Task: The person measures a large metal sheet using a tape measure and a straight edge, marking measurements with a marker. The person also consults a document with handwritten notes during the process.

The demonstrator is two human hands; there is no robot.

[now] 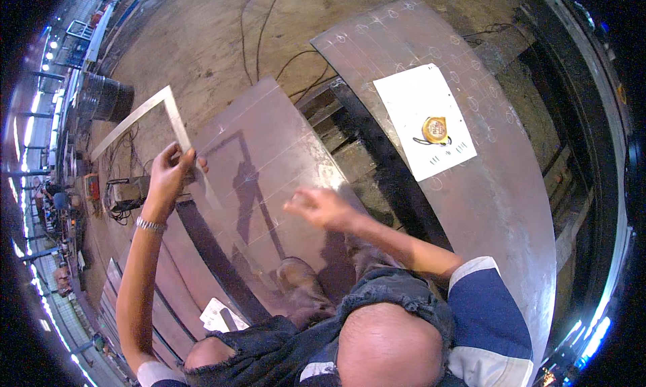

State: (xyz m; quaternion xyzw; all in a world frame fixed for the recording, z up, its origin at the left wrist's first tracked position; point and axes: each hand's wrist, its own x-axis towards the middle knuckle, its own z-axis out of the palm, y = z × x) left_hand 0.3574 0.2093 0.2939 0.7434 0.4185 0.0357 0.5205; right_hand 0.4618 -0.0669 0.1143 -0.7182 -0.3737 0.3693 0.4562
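Note:
My left hand is raised at the left, its fingers closed around one leg of a pale metal framing square. The square is held up off the steel plate, and its shadow falls on that plate. Over the same plate, in the middle, my right hand has its fingers curled in; it is slightly blurred, and whatever they pinch, if anything, cannot be made out. Chalk lines run across the plate. To the right, a round yellow tape measure with a black strap lies on a white sheet.
The sheet rests on a second, curved steel plate with chalk circles. A dark gap with beams separates the plates. Cables cross the floor ahead. A dark drum stands far left; white papers lie by my left knee.

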